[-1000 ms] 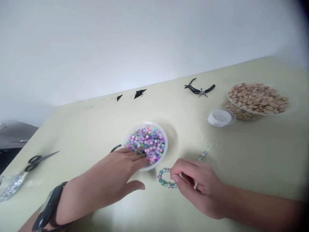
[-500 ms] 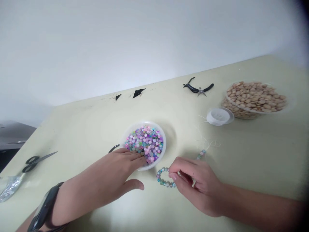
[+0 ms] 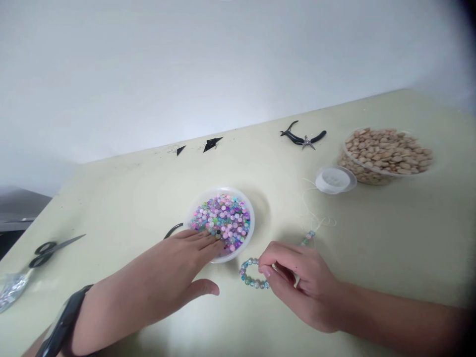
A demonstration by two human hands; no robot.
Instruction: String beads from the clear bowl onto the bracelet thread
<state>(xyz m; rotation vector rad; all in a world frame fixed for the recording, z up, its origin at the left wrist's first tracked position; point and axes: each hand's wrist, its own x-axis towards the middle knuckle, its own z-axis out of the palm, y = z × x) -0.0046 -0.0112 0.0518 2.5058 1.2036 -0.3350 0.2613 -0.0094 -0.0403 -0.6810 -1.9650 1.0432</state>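
My left hand (image 3: 182,265) rests palm down over the near left side of a white bowl (image 3: 253,225), its fingers stretched out onto the loose beads (image 3: 228,213) inside. Those beads are pink, purple, blue and green, and the fingertips partly cover them. To the right of the bowl, my right hand (image 3: 308,287) pinches a string of beads (image 3: 256,283) between thumb and fingers. Part of the string loops out on the left of the pinch, and another beaded end (image 3: 308,238) shows behind the hand. Thin clear cord (image 3: 318,218) curls on the table beyond it.
A white spool (image 3: 334,180) stands before a clear tub of brown beans or seeds (image 3: 388,153). Black-handled pliers (image 3: 303,139) lie farther back. Scissors (image 3: 50,252) and a shiny packet (image 3: 13,290) are at the left. Black scraps (image 3: 211,144) lie near the wall.
The view has shifted slightly. Both hands keep nearly the same pose, the left on the beads and the right pinching the beaded string.
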